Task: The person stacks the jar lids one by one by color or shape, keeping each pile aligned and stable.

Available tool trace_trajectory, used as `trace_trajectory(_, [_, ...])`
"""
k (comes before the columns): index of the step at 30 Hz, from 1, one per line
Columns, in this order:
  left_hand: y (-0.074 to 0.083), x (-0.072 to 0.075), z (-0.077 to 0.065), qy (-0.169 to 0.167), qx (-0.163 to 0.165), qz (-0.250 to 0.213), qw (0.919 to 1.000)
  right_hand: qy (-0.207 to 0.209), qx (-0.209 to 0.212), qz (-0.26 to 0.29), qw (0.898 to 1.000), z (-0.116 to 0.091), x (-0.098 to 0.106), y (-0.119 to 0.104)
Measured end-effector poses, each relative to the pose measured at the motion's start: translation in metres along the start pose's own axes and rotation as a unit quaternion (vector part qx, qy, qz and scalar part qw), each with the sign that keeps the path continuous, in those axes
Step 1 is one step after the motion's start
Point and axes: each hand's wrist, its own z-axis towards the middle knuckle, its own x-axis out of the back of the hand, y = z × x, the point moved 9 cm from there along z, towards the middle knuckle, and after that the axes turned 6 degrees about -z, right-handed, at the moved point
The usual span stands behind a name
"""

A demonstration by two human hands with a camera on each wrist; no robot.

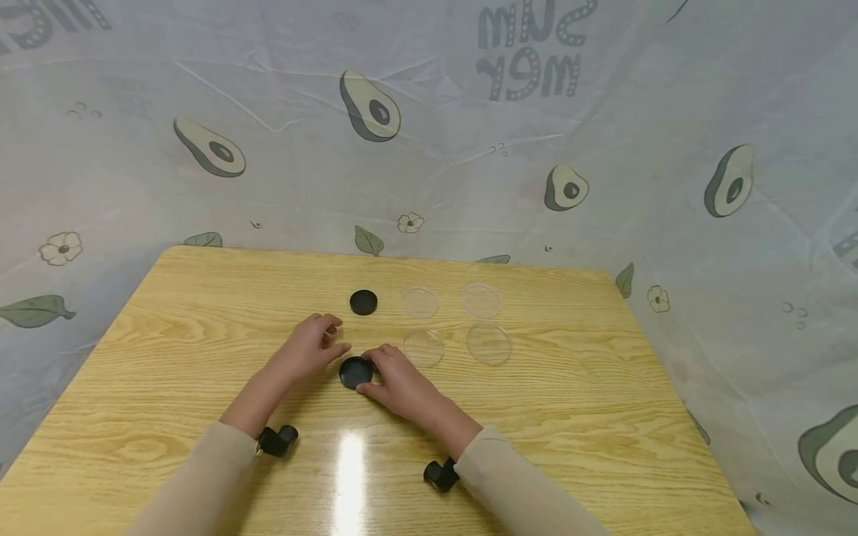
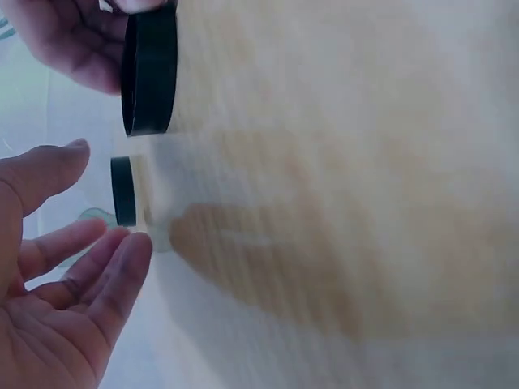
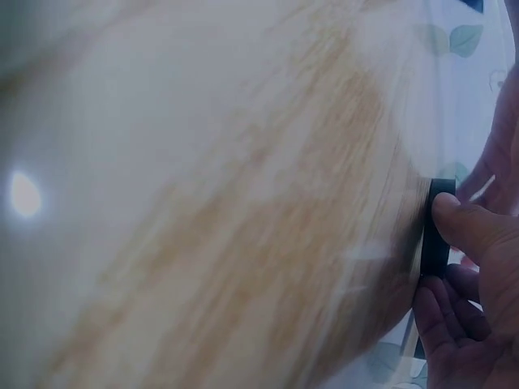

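My right hand (image 1: 402, 383) pinches a shallow black round lid (image 1: 356, 372) at the front of the group, thumb on the near side and fingers on the far side. In the right wrist view the lid (image 3: 438, 239) sits between thumb and fingers, low over the wood. The left hand (image 1: 310, 346) hovers just left of this lid, fingers spread and loosely bent with nothing in them. Beyond both hands lies a second black round lid (image 1: 363, 302); the left wrist view shows this far lid (image 2: 123, 192) past the left fingertips.
Several clear round discs lie right of the black lids, among them a near clear disc (image 1: 423, 348) by the right fingers and a far-right clear disc (image 1: 481, 300). The wooden table (image 1: 570, 417) meets a printed cloth backdrop (image 1: 456, 171) at the back.
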Motion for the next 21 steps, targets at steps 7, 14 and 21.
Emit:
trace_trajectory(7, [-0.004, 0.001, 0.025, 0.006, 0.026, -0.021, 0.9994, -0.001, -0.001, 0.002, 1.0, 0.002, -0.002, 0.002])
trace_trajectory(14, [-0.006, 0.0, 0.046, 0.025, 0.042, -0.023, 0.9985, 0.004, 0.003, 0.002, 1.0, 0.002, -0.001, 0.002])
trace_trajectory(21, [-0.012, -0.003, 0.057, 0.029, 0.052, -0.025, 0.9979, 0.009, 0.008, 0.005, 1.0, 0.002, -0.001, 0.002])
